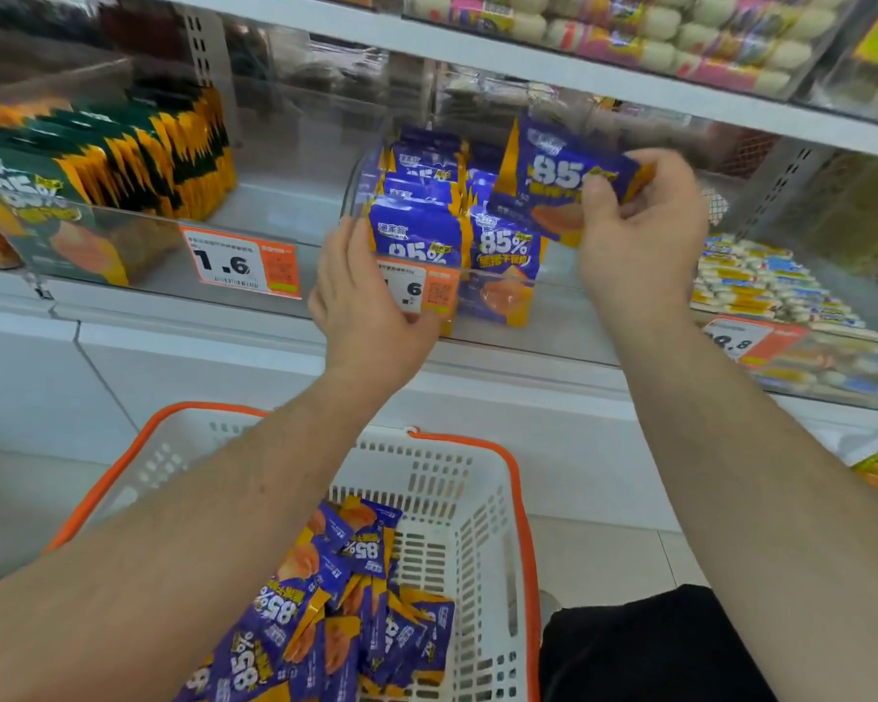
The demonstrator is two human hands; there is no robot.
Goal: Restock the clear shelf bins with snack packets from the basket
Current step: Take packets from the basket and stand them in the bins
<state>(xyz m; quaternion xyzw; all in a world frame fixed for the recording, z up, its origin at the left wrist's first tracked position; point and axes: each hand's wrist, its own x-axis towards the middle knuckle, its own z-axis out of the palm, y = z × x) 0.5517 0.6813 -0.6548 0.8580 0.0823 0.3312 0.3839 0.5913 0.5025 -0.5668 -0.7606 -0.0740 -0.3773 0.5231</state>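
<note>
At the far left of the shelf (477, 367), a clear bin (97, 235) is filled with green and orange packets (138, 154) standing in a row. An orange price tag (242, 266) reading 1.6 is fixed on the clear front just right of it, and bare shelf floor is seen behind the tag.

Further right, the left hand (366, 296) is held against the front left corner of the middle clear bin (568, 291). Its fingers are straight and laid flat on the clear wall, the thumb lying across a second price tag (422, 288); nothing is pinched by this grip. Inside that bin, purple packets (427, 200) marked 85% are stood upright in rows, touching one another.

Below the arms, a white basket (477, 499) with an orange rim is seen, with loose purple packets (325, 610) heaped in its lower part.

To the right, a held purple packet (553, 179) is pinched at its right edge by the right hand (639, 230), thumb on the printed face and fingers curled behind. The packet extends leftward from the grip, tilted, above the front right row of the bin and not touching it as far as can be told.

At the far right, a bin of small white and blue wrapped items (766, 286) is seen behind another orange tag.
</note>
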